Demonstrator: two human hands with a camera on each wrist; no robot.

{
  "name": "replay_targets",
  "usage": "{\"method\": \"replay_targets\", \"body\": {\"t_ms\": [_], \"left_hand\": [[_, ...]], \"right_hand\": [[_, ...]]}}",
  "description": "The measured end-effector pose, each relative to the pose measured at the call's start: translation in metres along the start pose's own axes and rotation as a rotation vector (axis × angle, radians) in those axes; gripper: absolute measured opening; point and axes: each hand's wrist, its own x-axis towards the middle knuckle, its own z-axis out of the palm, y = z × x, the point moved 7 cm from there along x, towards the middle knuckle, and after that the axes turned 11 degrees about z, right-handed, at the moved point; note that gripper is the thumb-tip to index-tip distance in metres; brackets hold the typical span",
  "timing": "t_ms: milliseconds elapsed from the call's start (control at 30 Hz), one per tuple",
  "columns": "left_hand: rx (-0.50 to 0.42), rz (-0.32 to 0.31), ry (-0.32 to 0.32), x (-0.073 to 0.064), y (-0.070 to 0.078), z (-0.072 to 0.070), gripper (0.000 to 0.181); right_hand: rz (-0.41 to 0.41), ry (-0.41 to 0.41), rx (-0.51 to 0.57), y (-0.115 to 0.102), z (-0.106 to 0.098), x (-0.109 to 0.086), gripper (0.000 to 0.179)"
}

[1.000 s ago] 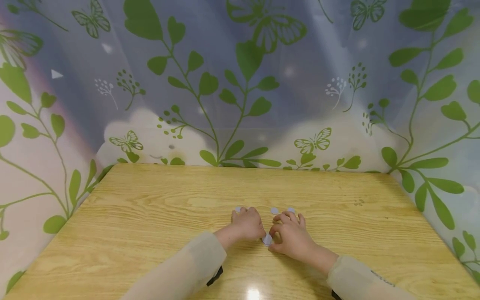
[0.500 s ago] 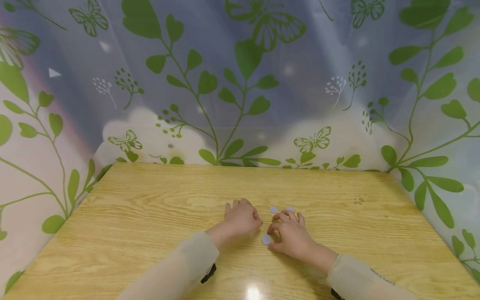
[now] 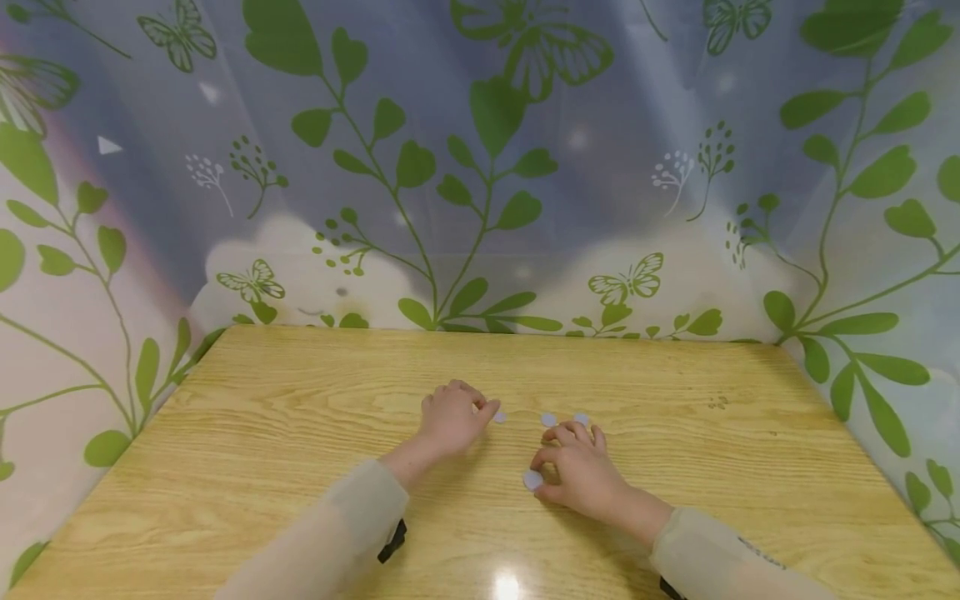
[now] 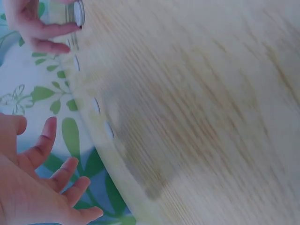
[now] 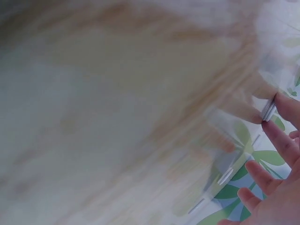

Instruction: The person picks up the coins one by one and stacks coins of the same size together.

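My right hand (image 3: pixel 583 473) pinches a small stack of pale round discs (image 3: pixel 533 480) between thumb and index finger, close over the wooden table. In the right wrist view the stack (image 5: pixel 268 110) shows as thin layers edge-on, fingertips at both ends. My left hand (image 3: pixel 453 419) is to the left and farther back, fingers spread and loosely bent, with nothing between them in the left wrist view. Its thumb side is beside a single disc (image 3: pixel 500 417); another disc (image 4: pixel 96 105) lies near it, hidden by the hand in the head view.
Two more pale discs, a left one (image 3: pixel 549 420) and a right one (image 3: pixel 581 418), lie just beyond the right fingers. The wood-grain table (image 3: pixel 300 500) ends at a patterned curtain (image 3: pixel 480 208) with green leaves and butterflies, which also runs along both sides.
My left hand has moved away from the stack, leftward and back, uncovering a disc by its thumb side. My right hand has stayed nearly still with the stack.
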Motion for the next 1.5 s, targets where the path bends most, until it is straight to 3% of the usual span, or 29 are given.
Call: {"method": "replay_targets", "body": {"t_ms": [100, 267, 533, 867, 1200, 1500], "left_hand": [[-0.001, -0.017, 0.04, -0.001, -0.005, -0.008, 0.042], [0.006, -0.042, 0.055, -0.002, -0.013, -0.015, 0.044], [-0.015, -0.057, 0.046, -0.002, -0.022, -0.015, 0.034], [-0.004, -0.032, 0.016, 0.002, -0.032, -0.014, 0.019], [0.054, -0.013, -0.066, 0.011, -0.043, 0.001, 0.02], [0.112, -0.012, -0.105, 0.015, -0.042, 0.013, 0.019]], "right_hand": [[0.005, 0.007, -0.01, 0.0, 0.0, 0.0, 0.022], [0.015, 0.012, -0.025, -0.001, 0.0, 0.001, 0.025], [0.009, 0.011, -0.026, -0.001, 0.001, 0.002, 0.02], [0.001, 0.014, -0.028, -0.002, 0.002, 0.002, 0.019], [0.004, 0.007, -0.029, -0.002, 0.002, 0.003, 0.017], [-0.006, 0.006, -0.03, -0.003, 0.002, 0.002, 0.015]]}}
